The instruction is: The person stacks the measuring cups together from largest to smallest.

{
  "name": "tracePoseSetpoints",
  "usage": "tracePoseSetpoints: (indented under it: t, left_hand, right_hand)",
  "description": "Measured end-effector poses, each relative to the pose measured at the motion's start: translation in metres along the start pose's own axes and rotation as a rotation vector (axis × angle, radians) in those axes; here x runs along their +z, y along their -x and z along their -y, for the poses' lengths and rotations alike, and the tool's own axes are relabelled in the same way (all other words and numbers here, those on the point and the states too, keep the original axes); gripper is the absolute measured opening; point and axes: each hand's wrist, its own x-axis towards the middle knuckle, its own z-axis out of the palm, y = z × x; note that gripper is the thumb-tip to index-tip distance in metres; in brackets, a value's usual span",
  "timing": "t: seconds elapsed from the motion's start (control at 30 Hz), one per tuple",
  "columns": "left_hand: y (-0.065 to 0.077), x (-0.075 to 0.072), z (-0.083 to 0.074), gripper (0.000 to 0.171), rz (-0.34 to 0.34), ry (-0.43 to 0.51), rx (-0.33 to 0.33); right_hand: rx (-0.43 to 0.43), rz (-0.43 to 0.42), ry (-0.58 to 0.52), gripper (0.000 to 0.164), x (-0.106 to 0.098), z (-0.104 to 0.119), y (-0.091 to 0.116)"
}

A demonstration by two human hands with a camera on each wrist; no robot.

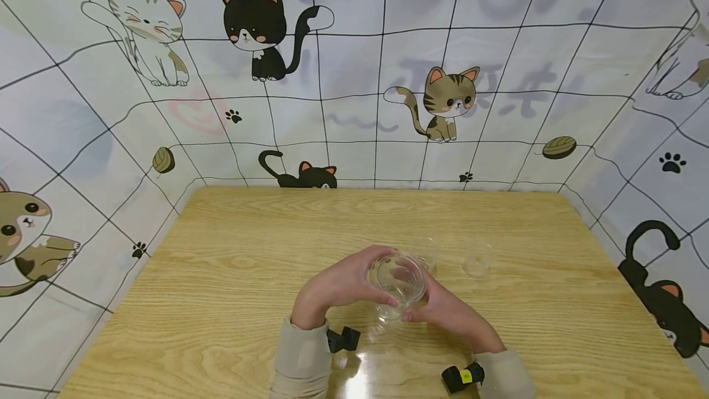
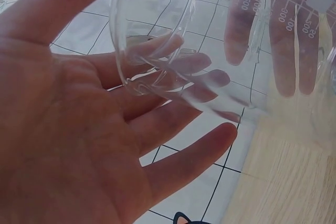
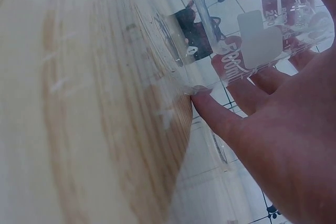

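Note:
A clear glass beaker (image 1: 400, 285) is tilted between my two hands, above the wooden table. My left hand (image 1: 349, 279) holds it from the left near the rim, with the thumb in front and the fingers behind. My right hand (image 1: 445, 313) grips its other side. In the right wrist view, the beaker (image 3: 260, 45) carries a white 500ml print, and the right thumb (image 3: 215, 108) presses against the glass. White graduation marks show on the beaker (image 2: 294, 19) in the left wrist view, with fingers visible through the glass.
Behind the hands, a clear glass vessel (image 1: 425, 248) stands partly covered by the right hand. Another faint clear vessel (image 1: 477, 262) stands to its right. The wooden table (image 1: 249, 233) meets a cat-print cloth wall (image 1: 354, 109) at the back and sides.

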Motion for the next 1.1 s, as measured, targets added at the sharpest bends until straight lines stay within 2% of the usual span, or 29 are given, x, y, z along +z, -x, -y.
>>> tracePoseSetpoints:
  t: [0.37, 0.67, 0.93, 1.1]
  left_hand:
    - [0.0, -0.001, 0.001, 0.085, 0.043, 0.041, 0.008]
    - [0.0, -0.001, 0.005, 0.074, 0.074, 0.082, 0.071]
    - [0.001, -0.001, 0.01, 0.073, 0.112, 0.138, 0.082]
    - [0.002, -0.002, 0.012, 0.077, 0.13, 0.165, 0.061]
  right_hand:
    - [-0.015, -0.007, -0.015, 0.089, 0.0, 0.002, 0.0]
    - [-0.013, -0.012, -0.009, 0.09, -0.001, 0.001, 0.0]
    - [-0.012, -0.004, -0.008, 0.091, -0.001, 0.0, -0.001]
    - [-0.017, -0.006, -0.003, 0.091, -0.001, 0.002, -0.001]
